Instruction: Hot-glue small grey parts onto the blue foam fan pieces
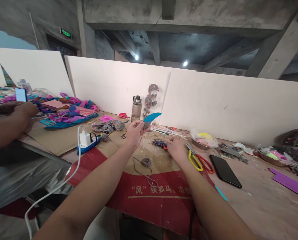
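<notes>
My left hand (135,134) is raised over the table, its fingers pinched on a curved blue cutout (152,117) with a grey lower part. My right hand (175,148) is low over the cardboard (141,151), its fingers bent together at a small pile of dark blue and orange bits (160,143). What those fingertips hold, if anything, is hidden. Just right of this hand lie scissors (198,158) with one yellow and one red handle. Between my forearms rests a small coil of grey cord (146,162), its loose end trailing toward me.
A bottle (136,110) and grey hanging ornaments (152,96) stand by the white panel (109,83). A black phone (225,170) lies right. A white charger (85,138) trails its cable at left. Another person's hands (26,110) are beside a lit phone (20,94) and colourful scraps (76,115).
</notes>
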Demonstrator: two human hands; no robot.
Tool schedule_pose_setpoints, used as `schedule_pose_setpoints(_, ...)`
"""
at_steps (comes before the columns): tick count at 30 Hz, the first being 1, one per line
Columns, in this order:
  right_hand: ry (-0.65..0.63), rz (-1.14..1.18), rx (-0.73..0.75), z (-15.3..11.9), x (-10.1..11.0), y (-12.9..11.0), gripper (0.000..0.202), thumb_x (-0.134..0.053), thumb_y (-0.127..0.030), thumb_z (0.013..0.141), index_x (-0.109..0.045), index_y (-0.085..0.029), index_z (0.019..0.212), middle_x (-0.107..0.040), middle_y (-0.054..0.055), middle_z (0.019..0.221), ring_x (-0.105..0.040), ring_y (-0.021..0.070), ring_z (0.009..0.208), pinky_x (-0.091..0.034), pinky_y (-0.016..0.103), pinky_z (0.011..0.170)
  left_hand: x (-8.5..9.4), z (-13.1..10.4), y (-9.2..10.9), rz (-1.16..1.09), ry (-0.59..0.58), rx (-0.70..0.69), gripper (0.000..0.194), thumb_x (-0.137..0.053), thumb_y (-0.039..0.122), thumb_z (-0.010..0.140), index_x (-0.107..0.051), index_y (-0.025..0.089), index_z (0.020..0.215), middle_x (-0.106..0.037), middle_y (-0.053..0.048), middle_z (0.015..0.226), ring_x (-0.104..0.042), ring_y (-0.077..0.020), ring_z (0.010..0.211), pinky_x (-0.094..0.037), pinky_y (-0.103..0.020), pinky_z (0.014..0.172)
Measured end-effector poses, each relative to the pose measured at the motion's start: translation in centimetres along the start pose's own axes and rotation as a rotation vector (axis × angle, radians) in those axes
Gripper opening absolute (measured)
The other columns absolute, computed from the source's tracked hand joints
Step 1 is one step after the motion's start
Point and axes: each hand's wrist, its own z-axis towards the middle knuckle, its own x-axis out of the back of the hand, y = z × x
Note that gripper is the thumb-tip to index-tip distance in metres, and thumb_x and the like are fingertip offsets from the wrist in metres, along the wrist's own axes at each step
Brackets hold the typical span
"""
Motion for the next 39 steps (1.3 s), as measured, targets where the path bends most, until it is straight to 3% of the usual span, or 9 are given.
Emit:
schedule_pose_setpoints(3, -0.138, 0.514, -0.125, -0.7, 0.0, -3.9, 0.023, -0.054, -0.04, 0.073, -0.045, -0.021, 0.083, -0.063, 0.006, 0.088, -0.061, 0.0193, 0.084, -0.047, 0.035, 0.078, -0.3, -0.4, -0.7, 0.151, -0.03, -0.107, 0.021, -0.072, 0.028, 0.068, -0.056, 0.017, 0.073, -0.061, 0.001, 0.068, -0.063, -0.0122, 0.065, -0.054, -0.032, 0.074)
schedule_pose_setpoints(6, -0.253, 1.117, -0.182, -1.6, -0.7, -6.9, 0.034, -0.062, -0.034, 0.066, -0.039, -0.023, 0.089, -0.063, 0.002, 0.094, -0.061, 0.015, 0.089, -0.047, 0.031, 0.081, -0.5, -0.9, -1.2, 0.363, -0.092, -0.222, 0.015, -0.068, 0.028, 0.071, -0.059, 0.017, 0.076, -0.062, 0.001, 0.069, -0.06, -0.0112, 0.065, -0.051, -0.026, 0.068)
schedule_pose_setpoints(10, -0.359, 1.468, -0.367, -2.0, -1.1, -8.0, 0.046, -0.073, -0.024, 0.057, -0.039, -0.024, 0.089, -0.062, -0.004, 0.078, -0.058, 0.01, 0.066, -0.048, 0.028, 0.072, -1.1, -1.9, -1.1, 0.47, -0.108, -0.23, 0.014, -0.065, 0.029, 0.072, -0.058, 0.017, 0.078, -0.062, 0.001, 0.068, -0.058, -0.0103, 0.061, -0.047, -0.022, 0.059)
schedule_pose_setpoints(13, -0.378, 1.433, -0.438, -1.7, -0.6, -7.3, 0.043, -0.074, -0.026, 0.057, -0.041, -0.024, 0.084, -0.059, -0.007, 0.068, -0.04, 0.005, 0.045, -0.043, 0.024, 0.054, -1.7, -2.5, -1.0, 0.412, -0.106, -0.173, 0.016, -0.066, 0.03, 0.072, -0.057, 0.017, 0.077, -0.061, 0.002, 0.067, -0.058, -0.0103, 0.06, -0.05, -0.024, 0.061)
schedule_pose_setpoints(17, -0.308, 1.317, -0.352, -1.3, 0.3, -6.3, 0.034, -0.074, -0.035, 0.061, -0.047, -0.022, 0.077, -0.046, -0.009, 0.06, -0.029, 0.0042, 0.046, -0.025, 0.019, 0.044, -2.0, -2.6, -1.1, 0.24, -0.084, -0.1, 0.019, -0.069, 0.03, 0.07, -0.057, 0.016, 0.075, -0.062, 0.0, 0.074, -0.061, -0.0115, 0.07, -0.054, -0.031, 0.075)
schedule_pose_setpoints(23, -0.093, 1.001, -0.202, -1.0, 0.5, -5.6, 0.024, -0.065, -0.041, 0.068, -0.052, -0.021, 0.07, -0.043, -0.006, 0.06, -0.035, 0.0083, 0.052, -0.03, 0.023, 0.049, -1.6, -2.1, -0.7, 0.106, -0.038, 0.033, 0.023, -0.073, 0.028, 0.066, -0.056, 0.014, 0.073, -0.062, 0.0, 0.073, -0.062, -0.0111, 0.07, -0.056, -0.035, 0.078)
schedule_pose_setpoints(31, 0.117, 0.481, 0.053, -0.9, 1.2, -5.3, 0.012, -0.058, -0.032, 0.076, -0.058, -0.02, 0.08, -0.05, -0.001, 0.073, -0.042, 0.0134, 0.064, -0.035, 0.028, 0.063, -1.5, -2.1, -0.6, 0.063, -0.057, 0.102, 0.022, -0.072, 0.025, 0.068, -0.054, 0.014, 0.074, -0.065, -0.002, 0.074, -0.067, -0.0142, 0.07, -0.056, -0.035, 0.077)
schedule_pose_setpoints(39, 0.157, 0.449, 0.057, -0.8, 1.6, -5.2, 0.011, -0.058, -0.028, 0.078, -0.064, -0.02, 0.074, -0.053, 0.001, 0.077, -0.044, 0.015, 0.068, -0.037, 0.03, 0.069, -1.7, -2.4, -0.8, 0.065, -0.07, 0.153, 0.022, -0.072, 0.026, 0.069, -0.054, 0.015, 0.075, -0.066, -0.002, 0.075, -0.068, -0.0143, 0.07, -0.056, -0.035, 0.078)
